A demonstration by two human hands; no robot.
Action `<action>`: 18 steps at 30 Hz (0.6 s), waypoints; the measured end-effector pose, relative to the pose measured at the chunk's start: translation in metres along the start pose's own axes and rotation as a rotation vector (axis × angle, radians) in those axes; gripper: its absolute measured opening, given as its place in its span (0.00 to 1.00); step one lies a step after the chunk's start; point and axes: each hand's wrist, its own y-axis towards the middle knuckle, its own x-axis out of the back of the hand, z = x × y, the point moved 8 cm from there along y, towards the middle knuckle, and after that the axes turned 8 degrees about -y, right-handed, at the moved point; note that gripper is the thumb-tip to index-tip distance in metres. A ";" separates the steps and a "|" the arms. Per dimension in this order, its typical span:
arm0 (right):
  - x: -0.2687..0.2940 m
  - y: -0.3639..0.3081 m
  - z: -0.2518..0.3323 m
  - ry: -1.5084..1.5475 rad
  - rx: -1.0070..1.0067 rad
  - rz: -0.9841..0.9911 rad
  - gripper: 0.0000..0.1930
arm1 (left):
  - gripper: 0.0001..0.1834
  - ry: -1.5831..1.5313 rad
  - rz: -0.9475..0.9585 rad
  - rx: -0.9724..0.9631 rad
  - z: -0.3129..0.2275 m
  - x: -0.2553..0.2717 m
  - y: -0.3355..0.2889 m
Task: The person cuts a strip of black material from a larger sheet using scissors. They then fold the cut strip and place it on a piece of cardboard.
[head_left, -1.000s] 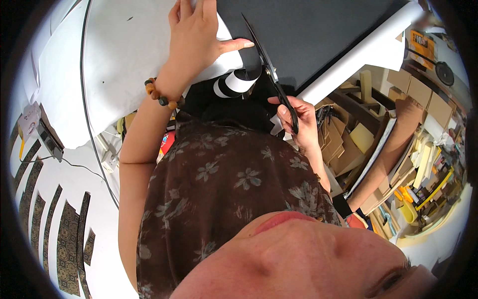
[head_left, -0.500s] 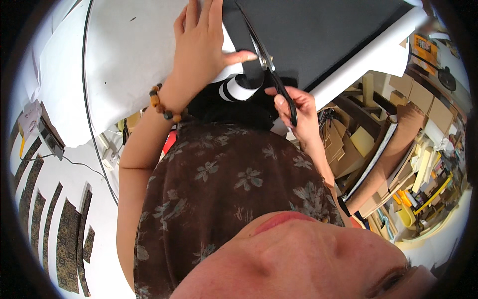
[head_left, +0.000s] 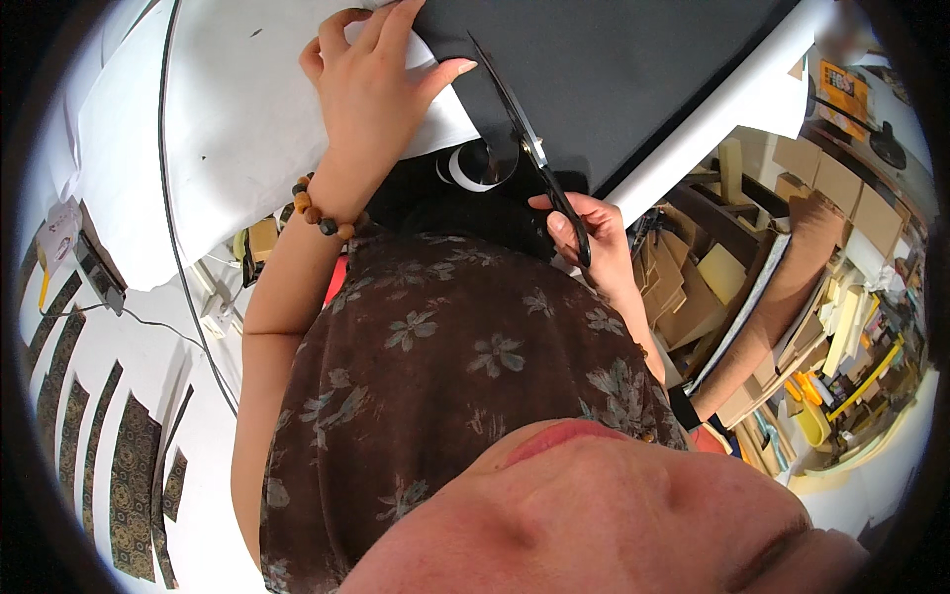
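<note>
"What did the scissors (head_left: 535,148) look like?"

"Black-handled, with long slim blades. They lay aslant, tip pointing away and leftward, their handles in the right hand (head_left: 594,233). I couldn't tell how far the blades were parted."

"And the black sheet (head_left: 623,74)?"

"Dark, smooth and flat. It spread to the right of the scissors and past their tip."

"Anything on their other side?"

"A narrow strip (head_left: 480,175), just left of the blades, black on one face and white on the other. Its near end curled into a loop left of the handles."

"And the white sheet (head_left: 237,109)?"

"Farther left of the scissors, broad and pale, one corner near the blades. The left hand (head_left: 371,94) rested over it, fingers bent, thumb stretched toward the scissors."
</note>
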 end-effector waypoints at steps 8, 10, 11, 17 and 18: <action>0.007 0.002 0.011 0.029 -0.003 0.019 0.13 | 0.59 -0.083 0.194 0.158 0.016 -0.010 0.008; 0.006 0.007 0.016 0.033 -0.005 0.031 0.13 | 0.59 -0.098 0.195 0.167 0.018 -0.012 0.008; 0.005 0.009 0.017 0.038 -0.007 0.036 0.13 | 0.60 -0.103 0.207 0.176 0.019 -0.013 0.008; -0.002 0.022 0.026 0.036 0.021 0.031 0.13 | 0.61 -0.107 0.245 0.202 0.020 -0.013 0.009; -0.003 0.024 0.029 0.020 0.030 0.032 0.13 | 0.61 -0.117 0.248 0.210 0.021 -0.013 0.009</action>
